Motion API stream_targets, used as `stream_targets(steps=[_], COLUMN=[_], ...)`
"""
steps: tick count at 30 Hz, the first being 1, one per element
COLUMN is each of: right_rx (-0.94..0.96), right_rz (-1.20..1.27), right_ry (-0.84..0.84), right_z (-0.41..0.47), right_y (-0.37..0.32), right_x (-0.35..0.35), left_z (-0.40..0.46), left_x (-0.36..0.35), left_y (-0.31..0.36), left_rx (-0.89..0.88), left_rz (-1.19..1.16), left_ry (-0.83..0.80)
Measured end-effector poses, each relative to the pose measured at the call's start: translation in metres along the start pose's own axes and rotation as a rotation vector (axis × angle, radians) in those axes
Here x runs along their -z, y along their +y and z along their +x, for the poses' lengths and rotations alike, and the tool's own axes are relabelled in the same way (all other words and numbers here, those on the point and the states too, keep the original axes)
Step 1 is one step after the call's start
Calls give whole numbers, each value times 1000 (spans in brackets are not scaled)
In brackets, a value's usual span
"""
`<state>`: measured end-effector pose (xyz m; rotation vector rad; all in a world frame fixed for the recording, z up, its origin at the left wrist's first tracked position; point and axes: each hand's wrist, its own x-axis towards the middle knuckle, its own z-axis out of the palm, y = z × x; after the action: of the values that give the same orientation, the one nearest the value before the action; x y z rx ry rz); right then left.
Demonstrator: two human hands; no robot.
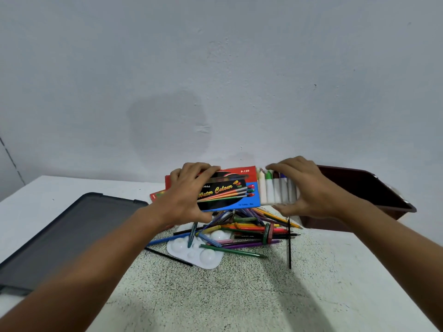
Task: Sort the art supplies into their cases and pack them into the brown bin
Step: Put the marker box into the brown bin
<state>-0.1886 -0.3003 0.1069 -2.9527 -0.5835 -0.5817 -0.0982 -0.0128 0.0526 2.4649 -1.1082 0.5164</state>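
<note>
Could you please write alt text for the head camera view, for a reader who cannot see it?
Above a table, a person's left hand grips a Water Colour box while the right hand holds its tray of paint tubes, partly out of the box. Below lie a pile of coloured pencils and a white palette; a brown bin sits right, a dark lid left.

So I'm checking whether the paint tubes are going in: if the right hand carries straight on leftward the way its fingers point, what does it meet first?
Probably the open end of the water colour box in the left hand; the right hand grips the paint tubes directly beside it. Depth is unclear.
</note>
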Motion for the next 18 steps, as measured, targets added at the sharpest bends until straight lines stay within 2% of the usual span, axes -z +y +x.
stream_targets(steps=[3, 9, 11, 18], right_rx=[-132, -367, -431, -299], right_rz=[-29, 295, 392, 649], right_ry=[41, 296, 328, 220], right_z=[2, -6, -7, -8], right_y=[-9, -30, -33, -44], right_x=[-7, -26, -30, -29], left_z=[1, 3, 5, 25], left_x=[1, 3, 2, -15], left_y=[2, 3, 7, 35], left_rx=[32, 79, 87, 73], left_rz=[12, 45, 55, 40], left_ry=[49, 69, 57, 15])
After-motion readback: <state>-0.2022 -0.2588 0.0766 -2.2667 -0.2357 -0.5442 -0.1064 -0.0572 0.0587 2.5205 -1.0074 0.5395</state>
